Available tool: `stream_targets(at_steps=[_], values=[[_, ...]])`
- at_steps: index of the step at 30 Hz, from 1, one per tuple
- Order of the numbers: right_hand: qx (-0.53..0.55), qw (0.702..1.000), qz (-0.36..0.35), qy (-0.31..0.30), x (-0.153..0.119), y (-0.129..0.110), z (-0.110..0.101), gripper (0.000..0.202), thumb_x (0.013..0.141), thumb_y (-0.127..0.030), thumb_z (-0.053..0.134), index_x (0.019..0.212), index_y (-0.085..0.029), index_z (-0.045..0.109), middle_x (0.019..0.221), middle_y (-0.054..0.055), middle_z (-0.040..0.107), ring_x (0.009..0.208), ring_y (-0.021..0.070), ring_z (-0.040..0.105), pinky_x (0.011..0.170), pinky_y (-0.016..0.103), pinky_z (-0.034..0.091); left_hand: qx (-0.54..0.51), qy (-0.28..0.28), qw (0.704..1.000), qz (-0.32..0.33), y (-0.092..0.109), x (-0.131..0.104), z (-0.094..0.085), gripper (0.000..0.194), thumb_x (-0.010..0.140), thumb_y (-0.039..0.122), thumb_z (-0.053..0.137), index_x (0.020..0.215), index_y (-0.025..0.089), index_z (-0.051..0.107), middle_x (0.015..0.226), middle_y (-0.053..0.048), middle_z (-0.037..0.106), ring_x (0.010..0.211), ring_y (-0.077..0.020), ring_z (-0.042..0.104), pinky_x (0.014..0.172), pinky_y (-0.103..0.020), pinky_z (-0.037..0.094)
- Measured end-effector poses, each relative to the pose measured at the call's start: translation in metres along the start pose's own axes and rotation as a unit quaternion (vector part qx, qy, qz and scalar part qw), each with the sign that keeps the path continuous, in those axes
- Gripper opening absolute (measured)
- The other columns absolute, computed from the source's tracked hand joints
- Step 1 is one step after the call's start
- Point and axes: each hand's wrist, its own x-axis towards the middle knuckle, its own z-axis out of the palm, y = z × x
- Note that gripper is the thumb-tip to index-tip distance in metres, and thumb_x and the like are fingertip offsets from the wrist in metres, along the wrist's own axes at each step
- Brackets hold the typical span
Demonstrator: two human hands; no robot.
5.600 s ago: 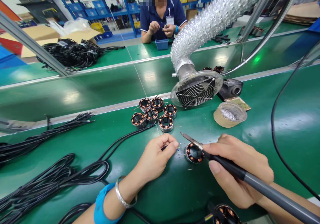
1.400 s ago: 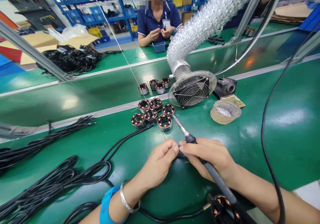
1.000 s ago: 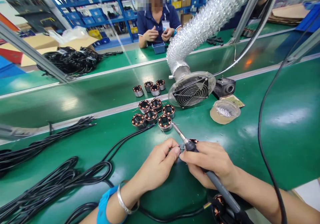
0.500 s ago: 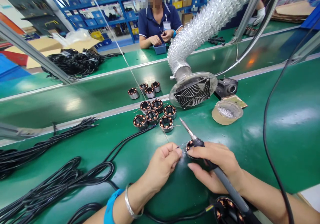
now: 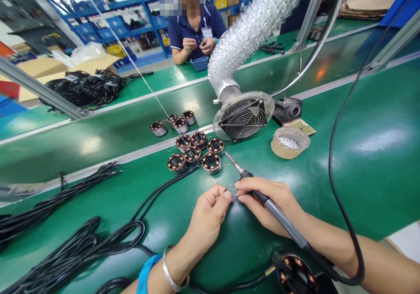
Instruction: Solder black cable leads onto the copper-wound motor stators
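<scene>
My left hand (image 5: 207, 213) is closed in a pinch on thin wires (image 5: 232, 189), whose bare ends reach across to my right fingertips. In my right hand (image 5: 274, 200) lies a soldering iron (image 5: 278, 216), its tip pointing up and left toward the stators; thumb and forefinger also pinch near the wire ends. Whatever sits under those fingers is hidden. A thin silvery strand (image 5: 138, 68) slants down from the top toward my left hand. Several copper-wound stators (image 5: 211, 162) stand just beyond the hands. Closer to me is another stator (image 5: 295, 276) with a black cable (image 5: 243, 284) beside it.
Bundles of black cable (image 5: 82, 254) cover the left side. A fume extractor fan (image 5: 244, 121) on a silver duct hangs ahead. To its right stand a round tub (image 5: 290, 143) and a black holder (image 5: 288, 110). A co-worker (image 5: 195, 33) sits across the bench.
My right fingers have closed in toward the wires at my left hand, and the stator seen under them before is now hidden. The iron has shifted left. The view has turned slightly.
</scene>
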Motion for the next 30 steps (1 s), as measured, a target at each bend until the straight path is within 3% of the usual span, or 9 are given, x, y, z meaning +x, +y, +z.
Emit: stream_targets(at_steps=[4,9,13,20,25,30], values=[[-0.018,1.000,-0.023,0.010,-0.003,-0.003,-0.007,0.029,0.086,-0.005,0.060,0.111,-0.019,0.064,0.098,0.004,0.074,0.083,0.0135,0.071,0.077,0.023,0.059,0.008,0.003,1.000,-0.013,0.000,0.001,0.000,0.046,0.075,0.058,0.069,0.069,0.019,0.046,0.045,0.013,0.027,0.041,-0.0040,0.014,0.039,-0.019,0.011],[-0.054,0.998,-0.038,0.023,-0.006,-0.016,-0.028,0.037,0.089,-0.011,0.055,0.124,-0.020,0.062,0.085,0.004,0.068,0.071,0.0158,0.065,0.062,0.028,0.056,-0.003,0.005,1.000,-0.021,0.000,0.002,0.000,0.044,0.074,0.057,0.070,0.068,0.020,0.046,0.044,0.014,0.024,0.040,-0.0037,0.012,0.038,-0.019,0.009],[-0.046,0.998,-0.041,0.027,-0.006,-0.032,-0.039,0.031,0.081,-0.011,0.053,0.107,-0.017,0.069,0.064,0.001,0.057,0.053,0.0141,0.052,0.047,0.027,0.043,-0.008,-0.002,1.000,-0.022,-0.002,0.002,-0.001,0.042,0.075,0.055,0.069,0.069,0.019,0.047,0.043,0.014,0.024,0.040,-0.0039,0.012,0.038,-0.019,0.009],[-0.046,0.997,-0.036,0.040,-0.008,-0.039,-0.035,0.022,0.077,-0.012,0.052,0.092,-0.017,0.067,0.060,0.000,0.057,0.047,0.0124,0.045,0.045,0.027,0.033,-0.002,0.000,1.000,-0.029,0.000,0.002,0.000,0.044,0.073,0.057,0.069,0.067,0.020,0.046,0.044,0.014,0.024,0.040,-0.0038,0.013,0.038,-0.018,0.010],[-0.053,0.998,-0.033,0.027,-0.006,-0.039,-0.032,0.023,0.078,-0.012,0.051,0.091,-0.018,0.068,0.057,0.000,0.054,0.046,0.0133,0.044,0.045,0.027,0.032,0.001,-0.001,1.000,-0.027,0.000,0.001,0.001,0.046,0.072,0.060,0.070,0.068,0.020,0.046,0.043,0.014,0.024,0.039,-0.0041,0.013,0.038,-0.019,0.010],[-0.054,0.995,-0.076,0.030,-0.007,-0.038,-0.030,0.026,0.076,-0.010,0.050,0.095,-0.017,0.067,0.055,-0.001,0.050,0.044,0.0131,0.040,0.044,0.028,0.029,0.007,-0.002,1.000,-0.023,0.000,0.001,0.001,0.048,0.072,0.061,0.069,0.067,0.020,0.046,0.043,0.014,0.025,0.040,-0.0043,0.014,0.039,-0.019,0.010]])
